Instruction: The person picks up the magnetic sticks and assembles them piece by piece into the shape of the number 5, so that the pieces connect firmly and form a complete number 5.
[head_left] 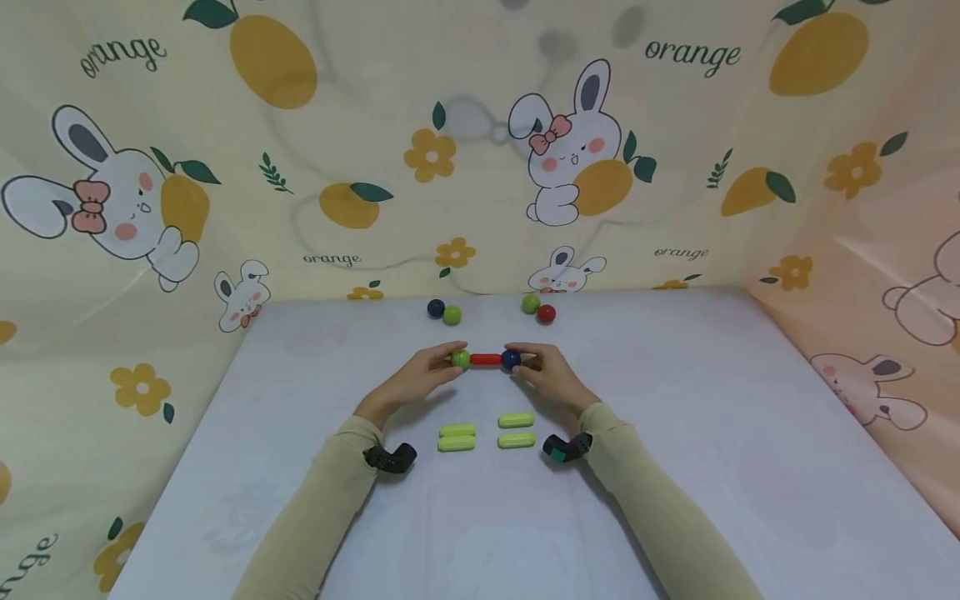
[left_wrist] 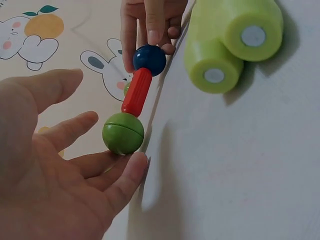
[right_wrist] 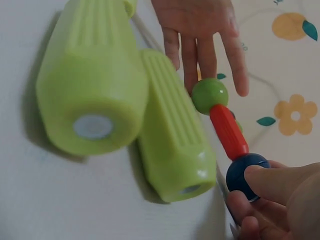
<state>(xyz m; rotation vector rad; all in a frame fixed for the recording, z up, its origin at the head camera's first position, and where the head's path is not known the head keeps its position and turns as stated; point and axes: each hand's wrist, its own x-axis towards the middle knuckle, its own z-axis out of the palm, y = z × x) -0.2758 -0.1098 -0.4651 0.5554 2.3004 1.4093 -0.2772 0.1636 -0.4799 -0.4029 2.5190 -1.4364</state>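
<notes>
A red rod (head_left: 486, 359) joins a green ball (head_left: 460, 359) at its left end to a dark blue ball (head_left: 511, 359) at its right. My right hand (head_left: 553, 375) pinches the blue ball, thumb against it and fingers on the other side, as the right wrist view shows. My left hand (head_left: 414, 382) is spread, its fingertips at the green ball; in the left wrist view, other digits stand apart from the green ball (left_wrist: 123, 133). The joined piece spans level between both hands over the white table (head_left: 675, 467).
Nearer me lie light green rods in two pairs, a left pair (head_left: 457, 437) and a right pair (head_left: 516, 430). Along the back edge sit a dark blue ball (head_left: 436, 308), a green ball (head_left: 452, 315), another green ball (head_left: 531, 303) and a red ball (head_left: 546, 314). A printed cloth (head_left: 480, 225) hangs behind.
</notes>
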